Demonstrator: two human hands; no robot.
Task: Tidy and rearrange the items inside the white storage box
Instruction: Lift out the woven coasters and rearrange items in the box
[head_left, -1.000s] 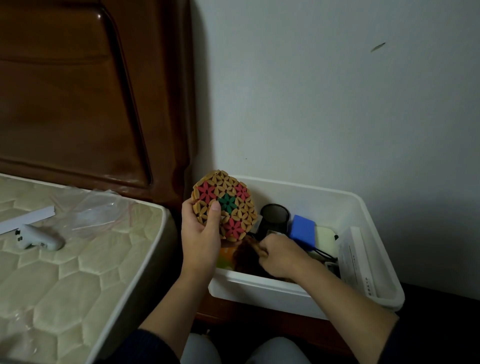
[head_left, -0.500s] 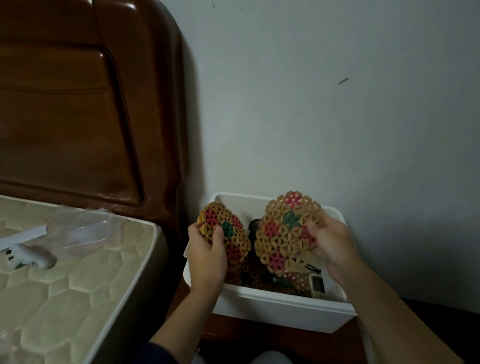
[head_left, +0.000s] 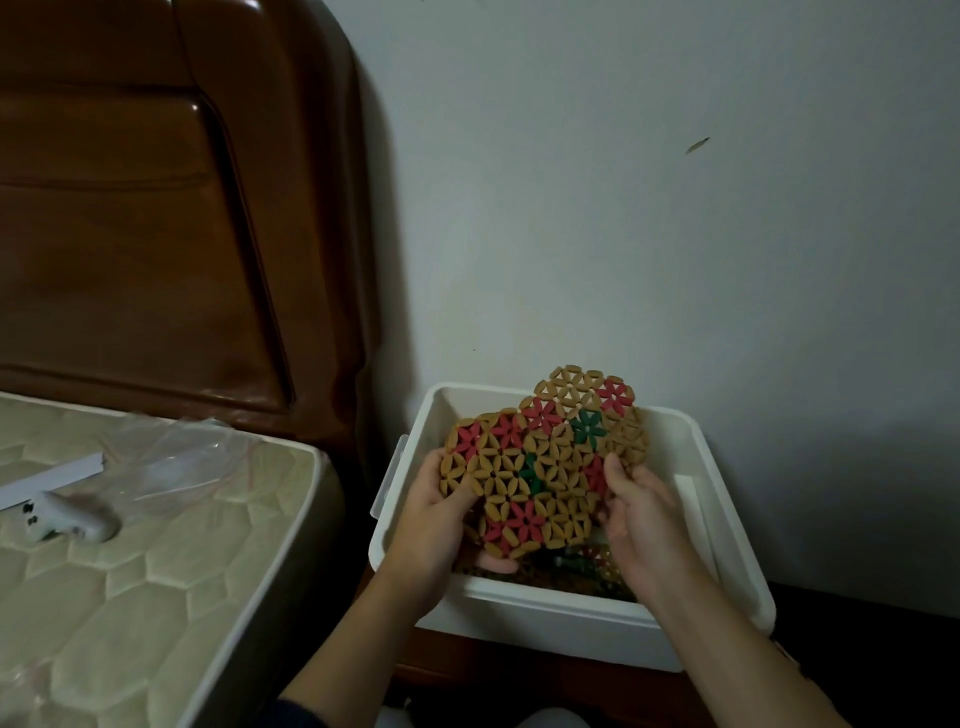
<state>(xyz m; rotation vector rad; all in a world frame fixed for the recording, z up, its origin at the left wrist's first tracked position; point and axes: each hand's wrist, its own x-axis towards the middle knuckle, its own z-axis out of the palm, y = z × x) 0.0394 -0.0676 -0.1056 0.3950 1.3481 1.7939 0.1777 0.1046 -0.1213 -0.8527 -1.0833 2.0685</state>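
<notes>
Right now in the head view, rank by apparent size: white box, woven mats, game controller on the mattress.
1. white box, largest
2. woven mats, two overlapping, held over the box by both hands
3. game controller, smallest, though blurred

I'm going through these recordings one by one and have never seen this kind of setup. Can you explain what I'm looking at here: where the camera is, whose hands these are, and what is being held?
There is no machine here. A person wears a wide-angle camera on the head, looking forward and down, so the two bare arms coming in from the bottom are that person's own.

The left hand and the right hand hold two round woven mats of tan pieces with red and green flower shapes. The mats overlap, one partly behind the other, above a white storage box that stands against the wall. Down in the box more items lie in shadow; I cannot tell what they are.

To the left is a quilted mattress before a dark wooden headboard. On the mattress lie a small white device, a clear plastic bag and a white strip.
</notes>
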